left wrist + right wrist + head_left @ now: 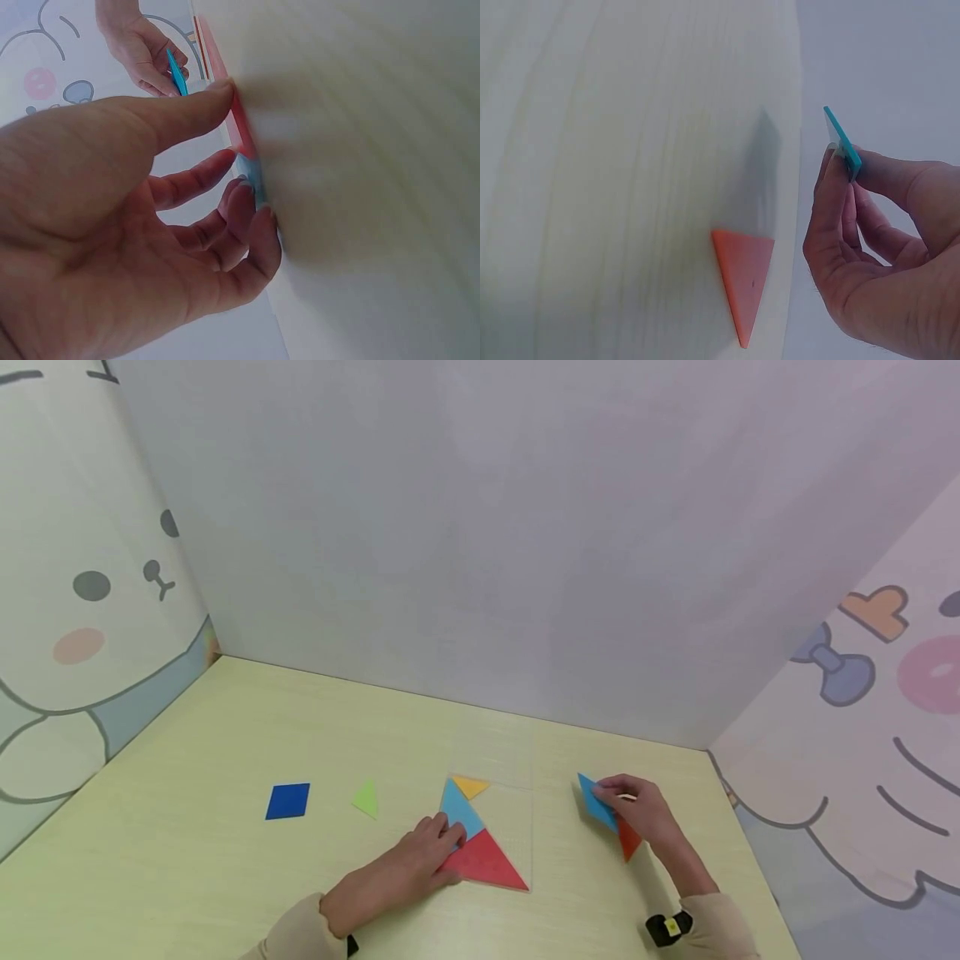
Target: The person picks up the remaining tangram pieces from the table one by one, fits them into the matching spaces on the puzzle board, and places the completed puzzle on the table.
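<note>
My right hand (637, 806) pinches a light blue tangram piece (594, 803) between thumb and fingers, holding it raised and tilted over the table. An orange-red triangle (743, 285) lies flat on the table below that hand. My left hand (423, 860) rests its fingertips on a large red triangle (487, 862) and a light blue triangle (459, 807), which lie edge to edge. In the left wrist view, the thumb is at the edge of the red piece and the other fingers bend toward the blue one. A small yellow triangle (470, 787) adjoins the blue triangle's top.
A dark blue four-sided piece (288, 801) and a light green triangle (367, 799) lie on the pale wood table (225, 735) to the left. Faint straight lines mark the tabletop around the joined pieces. A plain curtain (465, 543) rises behind, with cartoon-printed panels on both sides.
</note>
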Tool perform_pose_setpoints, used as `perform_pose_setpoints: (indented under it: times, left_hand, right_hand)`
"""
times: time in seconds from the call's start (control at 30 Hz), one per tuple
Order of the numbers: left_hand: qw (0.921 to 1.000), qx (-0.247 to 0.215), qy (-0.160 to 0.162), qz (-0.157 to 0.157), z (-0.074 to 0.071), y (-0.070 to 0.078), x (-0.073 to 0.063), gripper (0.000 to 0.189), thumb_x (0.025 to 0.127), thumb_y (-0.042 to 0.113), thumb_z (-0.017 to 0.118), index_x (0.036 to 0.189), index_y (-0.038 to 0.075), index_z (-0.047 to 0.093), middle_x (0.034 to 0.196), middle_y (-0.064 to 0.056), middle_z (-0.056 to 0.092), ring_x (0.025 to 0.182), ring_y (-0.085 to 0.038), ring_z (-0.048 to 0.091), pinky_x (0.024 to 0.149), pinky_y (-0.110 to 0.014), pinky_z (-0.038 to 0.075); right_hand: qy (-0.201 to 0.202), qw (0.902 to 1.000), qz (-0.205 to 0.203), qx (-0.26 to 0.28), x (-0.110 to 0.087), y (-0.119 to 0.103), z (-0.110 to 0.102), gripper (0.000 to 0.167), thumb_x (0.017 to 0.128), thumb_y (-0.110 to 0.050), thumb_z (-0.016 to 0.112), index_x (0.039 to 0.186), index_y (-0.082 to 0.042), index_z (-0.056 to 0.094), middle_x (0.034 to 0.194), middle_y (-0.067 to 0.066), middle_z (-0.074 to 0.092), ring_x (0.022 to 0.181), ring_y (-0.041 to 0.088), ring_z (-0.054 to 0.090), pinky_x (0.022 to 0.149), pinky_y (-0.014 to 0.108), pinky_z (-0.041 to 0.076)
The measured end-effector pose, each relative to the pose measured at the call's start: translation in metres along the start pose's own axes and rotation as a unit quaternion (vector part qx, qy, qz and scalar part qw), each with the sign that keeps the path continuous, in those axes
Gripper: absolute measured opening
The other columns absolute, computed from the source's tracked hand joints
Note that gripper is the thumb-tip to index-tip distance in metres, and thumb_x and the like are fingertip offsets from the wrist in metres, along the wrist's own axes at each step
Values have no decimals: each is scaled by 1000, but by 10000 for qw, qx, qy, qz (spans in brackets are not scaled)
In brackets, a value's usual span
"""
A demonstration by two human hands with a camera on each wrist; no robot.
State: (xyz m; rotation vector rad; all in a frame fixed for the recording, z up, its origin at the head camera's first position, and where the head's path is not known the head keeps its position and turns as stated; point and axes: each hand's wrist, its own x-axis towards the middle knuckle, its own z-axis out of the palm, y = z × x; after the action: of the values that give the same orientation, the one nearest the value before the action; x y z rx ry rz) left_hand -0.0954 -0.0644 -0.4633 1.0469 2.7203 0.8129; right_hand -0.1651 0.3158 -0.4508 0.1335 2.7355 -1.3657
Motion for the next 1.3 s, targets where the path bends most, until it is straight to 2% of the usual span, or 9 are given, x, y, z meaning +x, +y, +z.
perform_pose_setpoints:
  times: [0.33, 0.53, 0.93, 1.3]
  left_hand:
    - [10000, 23, -13, -33, 0, -1, 1, 33, 91, 18, 80, 112, 8, 55, 95, 3, 40, 87, -14, 40, 68, -25, 39]
    - [10000, 29, -8, -70, 1, 0, 0, 32, 92, 18, 79, 112, 9, 56, 95, 4, 40, 87, -13, 40, 67, -24, 38]
    - [9999, -43, 14, 121, 3, 4, 0, 28, 95, 14, 75, 110, 6, 53, 94, 3, 37, 84, -12, 38, 71, -22, 38]
    - [9999, -26, 68, 98, 6, 3, 2, 29, 94, 15, 76, 110, 6, 53, 94, 3, 37, 84, -13, 38, 71, -22, 39]
  right_hand:
    - [-45, 9995, 23, 301, -5, -8, 14, 29, 97, -22, 74, 115, 0, 72, 104, 11, 69, 87, 19, 66, 72, 26, 57]
    - [-105, 9985, -95, 520, -9, -12, 21, 28, 96, -21, 75, 113, 1, 72, 101, 12, 68, 84, 19, 67, 71, 27, 58]
    - [-129, 9987, -94, 480, -13, -19, 33, 24, 95, -19, 76, 109, 0, 73, 97, 11, 67, 80, 20, 66, 66, 28, 57]
    - [-196, 9983, -234, 497, -16, -21, 41, 23, 94, -20, 76, 107, -1, 73, 95, 10, 68, 79, 19, 65, 65, 29, 57]
